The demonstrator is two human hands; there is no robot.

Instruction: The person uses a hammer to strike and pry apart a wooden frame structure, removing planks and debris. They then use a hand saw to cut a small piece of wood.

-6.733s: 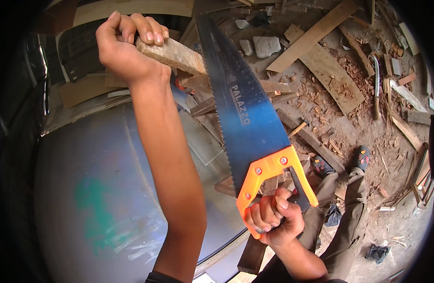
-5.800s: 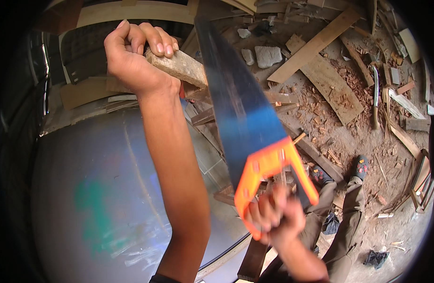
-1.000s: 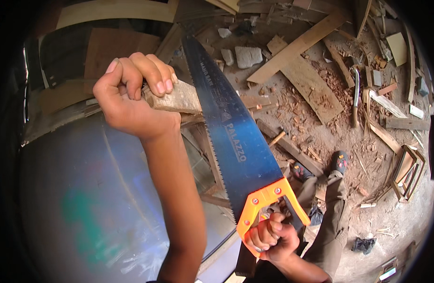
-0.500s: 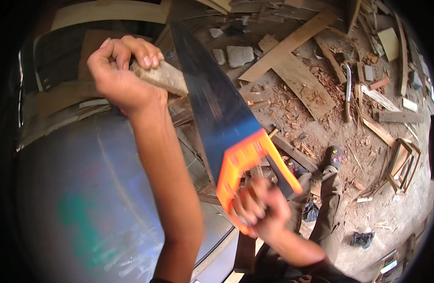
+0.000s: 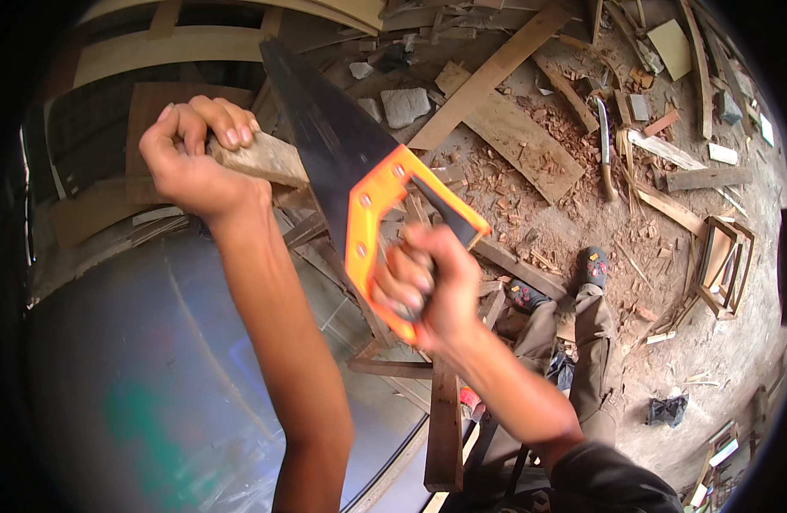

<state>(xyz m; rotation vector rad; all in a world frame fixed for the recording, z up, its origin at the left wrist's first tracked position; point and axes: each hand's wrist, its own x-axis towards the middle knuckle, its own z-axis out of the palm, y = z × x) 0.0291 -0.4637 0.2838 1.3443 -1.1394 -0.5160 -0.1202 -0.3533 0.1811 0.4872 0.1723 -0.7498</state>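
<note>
My left hand (image 5: 201, 158) is closed round a short block of wood (image 5: 269, 161), whose cut end points right. My right hand (image 5: 428, 286) wraps round the orange and black handle of a hand saw (image 5: 338, 128). The dark blade slants up and to the left, right against the end of the wood block or just in front of it; I cannot tell if the teeth are in the wood. Part of the saw's grip is hidden behind my right fingers.
A grey-blue sheet surface (image 5: 154, 342) with green paint fills the lower left. On the floor to the right lie wide planks (image 5: 522, 145), a long knife (image 5: 605, 150), wood chips, a pale stone block (image 5: 405, 107) and a small wooden frame (image 5: 725, 267). A dark wooden post (image 5: 443, 427) stands near my legs.
My right hand has pushed the saw up and to the left, so its handle is nearer the wood block. My left hand still holds the block; the whole view has shifted slightly.
</note>
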